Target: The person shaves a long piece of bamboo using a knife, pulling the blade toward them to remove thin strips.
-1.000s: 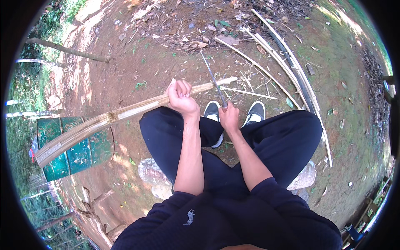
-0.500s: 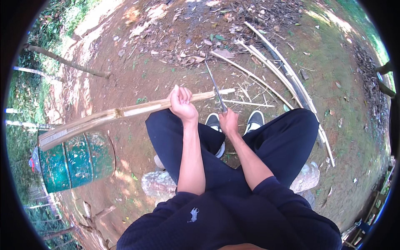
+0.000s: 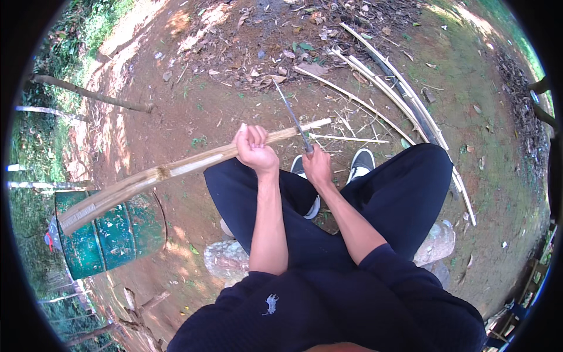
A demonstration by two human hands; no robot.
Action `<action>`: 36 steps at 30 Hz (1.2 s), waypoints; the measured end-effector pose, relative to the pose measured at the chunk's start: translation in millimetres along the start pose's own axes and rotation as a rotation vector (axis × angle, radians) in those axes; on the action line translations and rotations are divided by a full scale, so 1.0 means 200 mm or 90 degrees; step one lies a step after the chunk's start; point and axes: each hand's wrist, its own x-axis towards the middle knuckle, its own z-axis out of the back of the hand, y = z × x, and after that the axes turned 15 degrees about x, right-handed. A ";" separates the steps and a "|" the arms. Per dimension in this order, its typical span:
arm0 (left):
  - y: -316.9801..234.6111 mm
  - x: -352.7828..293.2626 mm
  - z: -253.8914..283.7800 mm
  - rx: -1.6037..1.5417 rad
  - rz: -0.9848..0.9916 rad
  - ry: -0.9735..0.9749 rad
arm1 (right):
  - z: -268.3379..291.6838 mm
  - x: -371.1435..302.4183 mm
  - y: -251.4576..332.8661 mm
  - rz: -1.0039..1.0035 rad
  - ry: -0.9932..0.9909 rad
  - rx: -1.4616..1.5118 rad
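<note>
My left hand is closed round a long pale bamboo pole, palm side up. The pole slants across my left thigh, its thick end out to the left and its narrow, split-looking tip just past my right hand. A long thin knife is gripped by its handle in my right hand. Its blade points away and a little left, crossing the pole near the narrow end. Whether the edge bites into the bamboo cannot be made out.
Several long split bamboo strips lie on the dirt to the right, a thin strip and shavings before my shoes. A green metal drum lies at left. Under me is a log. Leaf litter covers the ground ahead.
The knife and my right hand have shifted slightly left and farther away, the blade tilting more to the left. The pole's thick end has dipped a little; its narrow tip sits slightly higher.
</note>
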 end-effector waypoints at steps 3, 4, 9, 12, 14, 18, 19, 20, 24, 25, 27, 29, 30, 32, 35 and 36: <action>0.01 -0.02 -0.06 0.004 -0.021 0.035 | 0.02 0.06 -0.07 0.044 -0.016 0.037; 0.01 -0.05 -0.04 0.008 -0.008 0.014 | 0.01 0.06 -0.10 0.074 -0.024 0.041; 0.00 0.04 0.06 -0.010 0.007 -0.030 | -0.04 0.03 -0.01 0.038 0.038 -0.021; 0.02 -0.02 0.03 0.006 0.010 -0.019 | -0.03 0.01 -0.03 0.050 0.015 -0.016; 0.02 -0.01 0.04 -0.002 0.018 -0.052 | -0.02 0.04 -0.07 0.068 -0.004 -0.043; 0.02 0.04 0.10 -0.004 0.022 -0.092 | -0.05 0.01 0.01 0.034 0.035 -0.007; 0.02 0.04 0.09 0.009 0.026 -0.087 | -0.03 0.02 0.03 0.050 0.028 -0.013; 0.01 0.03 0.07 0.012 0.012 -0.062 | -0.03 0.01 0.07 0.067 0.029 -0.017; 0.01 -0.02 0.02 -0.004 0.011 -0.058 | 0.02 0.08 -0.08 0.000 -0.010 -0.049; 0.02 -0.01 0.02 -0.008 0.011 -0.071 | 0.03 0.08 -0.10 -0.017 0.008 -0.058; 0.01 0.03 0.02 -0.001 0.004 -0.057 | 0.00 0.05 -0.01 -0.005 0.019 -0.028; 0.01 0.02 0.01 0.010 0.010 -0.049 | 0.00 0.02 0.01 0.019 0.026 -0.025; 0.00 0.01 -0.02 0.016 0.002 -0.041 | 0.01 0.03 0.00 0.039 0.023 -0.035; 0.03 -0.01 -0.03 0.011 0.011 -0.053 | 0.03 0.10 -0.11 -0.003 0.009 -0.080; 0.00 0.00 0.01 0.005 0.015 -0.057 | 0.07 0.12 -0.16 -0.030 0.027 -0.084; 0.00 0.01 0.00 0.011 0.018 -0.061 | 0.06 0.09 -0.13 -0.023 0.038 -0.094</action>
